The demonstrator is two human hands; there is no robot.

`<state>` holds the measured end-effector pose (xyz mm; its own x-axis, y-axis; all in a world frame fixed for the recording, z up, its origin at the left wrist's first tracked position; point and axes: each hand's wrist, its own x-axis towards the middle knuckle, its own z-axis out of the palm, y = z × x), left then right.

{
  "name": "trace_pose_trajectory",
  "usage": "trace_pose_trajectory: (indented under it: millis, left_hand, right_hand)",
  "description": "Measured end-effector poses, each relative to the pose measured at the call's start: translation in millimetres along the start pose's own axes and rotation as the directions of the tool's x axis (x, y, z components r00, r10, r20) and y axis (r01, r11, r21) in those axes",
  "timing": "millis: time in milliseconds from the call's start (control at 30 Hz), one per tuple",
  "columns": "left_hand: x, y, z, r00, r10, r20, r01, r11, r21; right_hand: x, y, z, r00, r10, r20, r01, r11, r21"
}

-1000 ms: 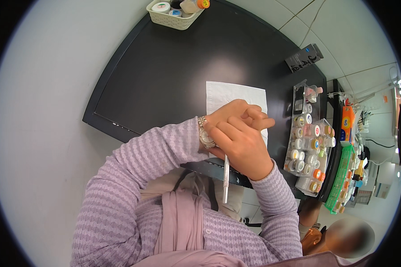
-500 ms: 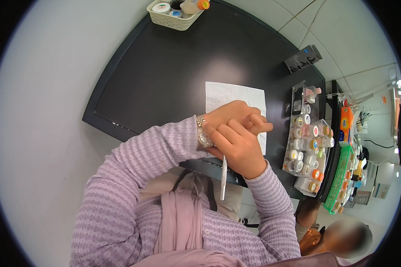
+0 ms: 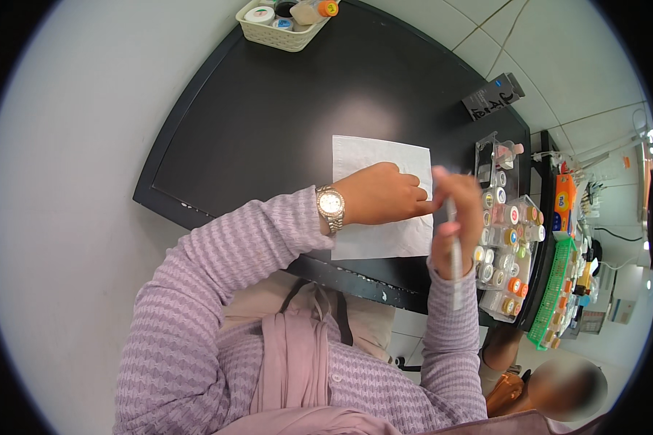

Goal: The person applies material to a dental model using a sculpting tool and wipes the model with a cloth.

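My left hand (image 3: 386, 193) hovers back-up over a white paper towel (image 3: 382, 245), its fingers curled under. Whatever they hold, if anything, is hidden. A metal-band wristwatch (image 3: 331, 204) circles that wrist. To its right, my right hand (image 3: 458, 217) is lifted and smeared by motion, closed around a slim silver pen-like tool (image 3: 456, 275). The tool's lower end hangs down in front of my right sleeve; its other end is too blurred to make out. The two hands are close together, near the towel's right edge.
Clear trays of small lidded jars (image 3: 498, 235) line the dark table's (image 3: 268, 123) right side. Behind them stands a dark box (image 3: 493, 97). A cream basket (image 3: 279, 36) with jars sits at the far left. A green basket (image 3: 551, 293) and another person are at right.
My right hand has come off my left wrist and swung right and up, carrying the silver tool. The wristwatch face is now uncovered. My left fingers have curled in more.
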<state>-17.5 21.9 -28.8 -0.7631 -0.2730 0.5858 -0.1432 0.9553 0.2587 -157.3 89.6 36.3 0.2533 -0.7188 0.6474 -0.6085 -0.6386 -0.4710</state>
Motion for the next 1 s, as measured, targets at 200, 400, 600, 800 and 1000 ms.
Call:
trace_pose_trajectory:
  millis: [200,400,600,800,1000]
  left_hand:
    - [4,0,-2,0.998,0.049,0.030,-0.052,0.990,0.132]
    - [4,2,-4,0.995,0.090,0.031,-0.094,0.968,0.232]
    - [3,5,-4,0.993,0.119,0.011,-0.119,0.968,0.222]
    - [0,4,-7,0.998,0.068,-0.008,-0.067,0.988,0.140]
    - [0,-2,-13,0.958,-0.189,0.215,0.248,0.923,-0.295]
  right_hand:
    - [-16,49,2,0.869,0.467,-0.163,-0.225,0.667,0.710]
    - [-24,67,11,0.764,0.640,-0.081,-0.285,0.447,0.848]
    - [-28,72,23,0.688,0.725,-0.044,-0.342,0.376,0.861]
    - [-26,70,22,0.657,0.753,-0.027,-0.339,0.327,0.882]
    - [-30,77,22,0.642,0.767,-0.004,-0.322,0.274,0.906]
